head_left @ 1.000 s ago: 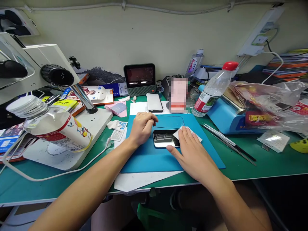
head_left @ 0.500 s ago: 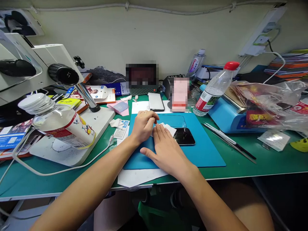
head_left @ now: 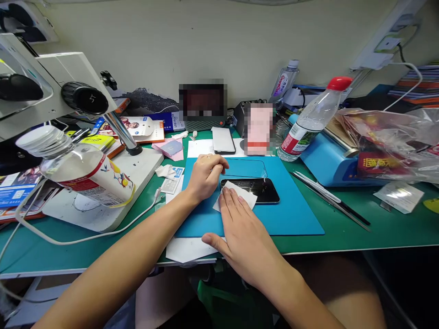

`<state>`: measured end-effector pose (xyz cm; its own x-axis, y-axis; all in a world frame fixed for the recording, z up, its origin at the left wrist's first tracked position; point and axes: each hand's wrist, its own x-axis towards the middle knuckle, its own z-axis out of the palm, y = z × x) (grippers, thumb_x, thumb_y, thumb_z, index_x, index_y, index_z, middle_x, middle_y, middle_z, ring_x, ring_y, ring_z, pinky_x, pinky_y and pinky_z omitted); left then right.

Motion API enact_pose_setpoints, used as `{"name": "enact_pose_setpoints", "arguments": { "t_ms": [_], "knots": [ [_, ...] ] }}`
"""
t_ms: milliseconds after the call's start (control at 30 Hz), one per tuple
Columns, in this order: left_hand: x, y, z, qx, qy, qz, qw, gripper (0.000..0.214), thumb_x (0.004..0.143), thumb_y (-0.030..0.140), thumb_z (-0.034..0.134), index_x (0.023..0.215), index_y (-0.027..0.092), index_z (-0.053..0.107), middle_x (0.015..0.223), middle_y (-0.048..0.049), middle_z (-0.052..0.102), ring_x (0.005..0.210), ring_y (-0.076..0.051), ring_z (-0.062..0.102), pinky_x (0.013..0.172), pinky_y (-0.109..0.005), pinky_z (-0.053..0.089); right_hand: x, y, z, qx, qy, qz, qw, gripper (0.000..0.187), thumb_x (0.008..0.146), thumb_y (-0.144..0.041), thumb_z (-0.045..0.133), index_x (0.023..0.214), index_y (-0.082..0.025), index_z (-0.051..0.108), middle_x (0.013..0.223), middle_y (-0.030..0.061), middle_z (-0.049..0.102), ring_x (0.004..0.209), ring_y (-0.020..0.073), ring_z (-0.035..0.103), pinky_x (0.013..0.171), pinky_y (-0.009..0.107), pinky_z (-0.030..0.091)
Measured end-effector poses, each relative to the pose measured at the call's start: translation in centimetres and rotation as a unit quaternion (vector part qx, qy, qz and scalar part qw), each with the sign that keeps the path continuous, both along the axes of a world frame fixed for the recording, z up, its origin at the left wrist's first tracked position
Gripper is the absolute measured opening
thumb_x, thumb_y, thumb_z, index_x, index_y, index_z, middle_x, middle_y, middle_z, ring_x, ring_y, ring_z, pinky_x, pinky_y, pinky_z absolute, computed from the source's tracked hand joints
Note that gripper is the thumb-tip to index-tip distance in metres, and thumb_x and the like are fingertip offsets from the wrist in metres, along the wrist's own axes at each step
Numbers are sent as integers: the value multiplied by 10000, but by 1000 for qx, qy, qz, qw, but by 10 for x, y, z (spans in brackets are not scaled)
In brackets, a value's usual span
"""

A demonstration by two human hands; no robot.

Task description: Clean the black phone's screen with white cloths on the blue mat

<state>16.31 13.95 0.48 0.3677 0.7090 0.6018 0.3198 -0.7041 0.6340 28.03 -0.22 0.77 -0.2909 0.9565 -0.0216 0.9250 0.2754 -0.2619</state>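
Observation:
A black smartphone (head_left: 269, 191) lies face up on a blue mat (head_left: 291, 219). My right hand (head_left: 242, 219) rests flat over a white wipe (head_left: 247, 194), fingers stretched out and pressing it on the phone's left part; the thumb sticks out to the left. Beside the phone's left end is my left hand (head_left: 207, 176), closed with its fingers curled in. Whatever those fingers may hold is hidden. Just behind the phone lies a clear, dark-edged screen protector (head_left: 248, 169) on the mat.
Tweezers (head_left: 331, 201) lie right of the mat. A red-capped bottle (head_left: 308, 125) leans by a blue device (head_left: 318, 162). On the left stand an uncapped bottle (head_left: 85, 171) and a microscope stand (head_left: 137, 183). A white cable (head_left: 103, 236) crosses the table.
My right hand has moved slightly down and toward me with the wipe, uncovering more of the phone's top edge. My left hand stays closed in nearly the same place. The view has shifted a little.

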Motion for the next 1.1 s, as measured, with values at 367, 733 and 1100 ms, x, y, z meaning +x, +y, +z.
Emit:
{"name": "enact_pose_setpoints", "arguments": {
  "t_ms": [367,733,1100],
  "knots": [
    [2,1,0,-7,2,-12,1000,250,867,158,414,755,220,629,683,1,694,714,-189,615,844,-375,448,89,-30,-23,67,-44,-67,995,886,999,-658,275,1624,-41,159,1684,195,166,1552,337,198,1217,556,318],
    [4,0,2,-5,-2,-2,1000,250,871,158,414,755,220,627,685,-2,693,716,-192,617,845,-382,451,96,16,-9,27,-64,-99,993,988,959,-742,254,1588,19,243,1667,250,195,1554,341,181,1239,546,256],
    [2,1,0,0,-20,5,1000,250,875,146,417,756,215,626,696,-4,689,731,-193,607,818,-376,424,9,42,9,-3,26,8,1000,1045,905,-779,392,1578,14,287,1660,253,248,1560,341,169,1266,496,201]
  ]
}}
